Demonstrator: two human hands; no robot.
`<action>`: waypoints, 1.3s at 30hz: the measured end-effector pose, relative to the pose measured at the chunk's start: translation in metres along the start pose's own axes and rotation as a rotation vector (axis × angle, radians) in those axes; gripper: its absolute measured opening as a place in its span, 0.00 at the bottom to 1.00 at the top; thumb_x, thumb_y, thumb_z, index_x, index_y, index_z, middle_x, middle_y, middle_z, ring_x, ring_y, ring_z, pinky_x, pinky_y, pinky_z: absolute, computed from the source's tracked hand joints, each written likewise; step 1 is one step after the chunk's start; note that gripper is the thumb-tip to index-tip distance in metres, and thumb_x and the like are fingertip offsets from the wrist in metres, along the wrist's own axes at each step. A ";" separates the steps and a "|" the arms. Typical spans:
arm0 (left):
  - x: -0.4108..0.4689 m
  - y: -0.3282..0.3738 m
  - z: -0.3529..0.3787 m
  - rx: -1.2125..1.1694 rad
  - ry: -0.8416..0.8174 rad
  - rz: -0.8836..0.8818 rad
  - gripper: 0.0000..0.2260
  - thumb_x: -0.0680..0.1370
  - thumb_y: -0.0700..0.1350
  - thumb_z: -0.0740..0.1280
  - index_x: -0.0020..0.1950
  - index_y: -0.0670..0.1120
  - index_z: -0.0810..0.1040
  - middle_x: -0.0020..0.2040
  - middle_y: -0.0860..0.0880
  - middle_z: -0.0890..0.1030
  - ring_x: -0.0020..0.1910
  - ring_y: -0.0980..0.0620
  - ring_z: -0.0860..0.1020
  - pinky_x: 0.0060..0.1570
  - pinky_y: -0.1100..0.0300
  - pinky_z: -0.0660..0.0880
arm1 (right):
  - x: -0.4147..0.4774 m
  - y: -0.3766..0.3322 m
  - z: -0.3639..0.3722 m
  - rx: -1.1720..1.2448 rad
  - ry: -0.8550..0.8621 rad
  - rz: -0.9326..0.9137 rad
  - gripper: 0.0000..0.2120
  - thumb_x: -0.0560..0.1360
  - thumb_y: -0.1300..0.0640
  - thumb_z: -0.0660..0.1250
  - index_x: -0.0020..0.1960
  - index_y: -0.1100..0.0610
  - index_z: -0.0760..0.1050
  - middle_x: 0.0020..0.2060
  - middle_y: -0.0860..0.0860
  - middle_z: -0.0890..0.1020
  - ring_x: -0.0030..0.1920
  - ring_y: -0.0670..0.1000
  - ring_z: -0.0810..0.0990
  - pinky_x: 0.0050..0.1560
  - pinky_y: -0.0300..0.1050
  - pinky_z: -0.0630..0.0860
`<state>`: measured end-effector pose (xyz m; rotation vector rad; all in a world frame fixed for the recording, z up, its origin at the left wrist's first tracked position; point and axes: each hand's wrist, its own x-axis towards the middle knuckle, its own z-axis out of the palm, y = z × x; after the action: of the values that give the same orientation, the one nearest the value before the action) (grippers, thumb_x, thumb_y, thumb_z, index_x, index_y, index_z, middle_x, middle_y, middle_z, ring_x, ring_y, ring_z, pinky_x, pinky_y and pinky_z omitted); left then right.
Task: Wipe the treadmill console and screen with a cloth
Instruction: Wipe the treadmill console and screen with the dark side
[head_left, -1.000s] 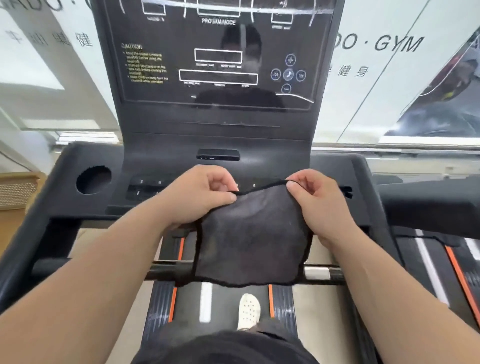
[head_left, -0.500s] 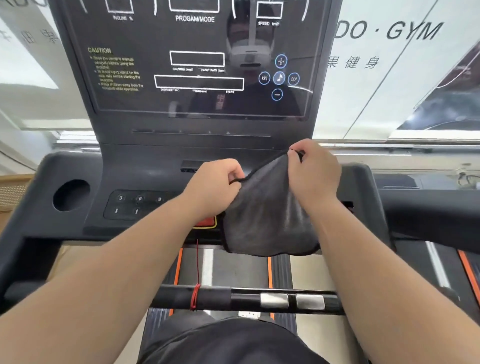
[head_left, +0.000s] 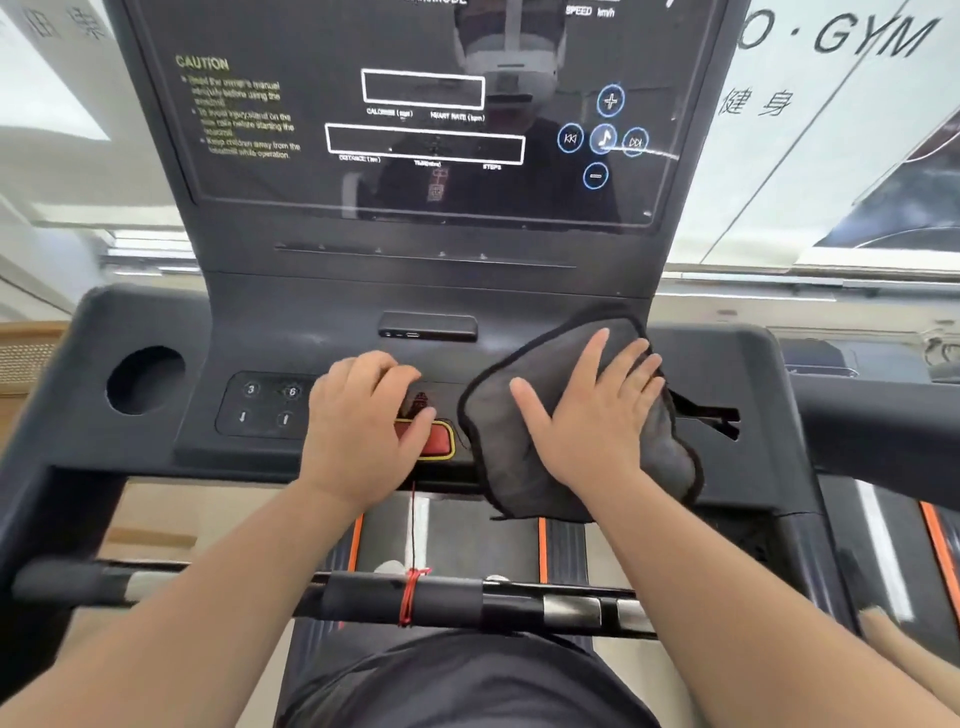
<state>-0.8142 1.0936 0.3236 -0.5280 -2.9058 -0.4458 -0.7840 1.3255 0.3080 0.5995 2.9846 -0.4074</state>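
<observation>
A dark grey cloth (head_left: 524, 457) lies folded on the right half of the black treadmill console (head_left: 727, 374). My right hand (head_left: 592, 415) presses flat on it with the fingers spread. My left hand (head_left: 363, 415) rests on the console's middle, fingers curled and holding nothing, partly covering the red safety key (head_left: 441, 441). The dark glossy screen (head_left: 426, 130) stands upright behind the console, with white and yellow print and blue round buttons.
A round cup holder (head_left: 145, 379) sits at the console's left, with a small keypad (head_left: 265, 405) beside it. A black handlebar (head_left: 441, 597) with a red cord tied round it crosses in front of me. Another treadmill (head_left: 893, 519) stands to the right.
Both hands held the cloth up by its top edge before. Now the cloth lies on the console under my flat right hand, and my left hand has let go.
</observation>
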 end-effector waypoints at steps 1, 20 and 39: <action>-0.003 -0.003 0.000 0.016 -0.005 -0.004 0.19 0.74 0.56 0.66 0.58 0.46 0.80 0.56 0.46 0.78 0.55 0.41 0.75 0.54 0.47 0.70 | 0.005 -0.002 0.001 -0.024 0.002 -0.001 0.55 0.72 0.20 0.40 0.82 0.60 0.34 0.78 0.74 0.40 0.79 0.74 0.39 0.79 0.69 0.39; -0.004 -0.009 0.017 0.127 -0.042 0.037 0.26 0.75 0.61 0.61 0.63 0.44 0.78 0.64 0.42 0.76 0.64 0.39 0.71 0.63 0.43 0.65 | -0.009 0.065 0.001 -0.218 -0.038 -0.409 0.37 0.81 0.35 0.44 0.84 0.54 0.45 0.82 0.65 0.49 0.82 0.67 0.45 0.80 0.68 0.52; -0.003 -0.011 0.020 0.132 -0.044 0.041 0.26 0.76 0.61 0.59 0.63 0.43 0.78 0.63 0.42 0.77 0.61 0.37 0.73 0.61 0.42 0.66 | -0.016 0.077 -0.004 -0.272 -0.109 -0.763 0.46 0.75 0.28 0.59 0.84 0.49 0.51 0.84 0.58 0.51 0.83 0.61 0.44 0.80 0.62 0.50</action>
<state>-0.8171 1.0889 0.3009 -0.5826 -2.9344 -0.2373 -0.7396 1.3888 0.2952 -0.5842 2.9634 -0.0496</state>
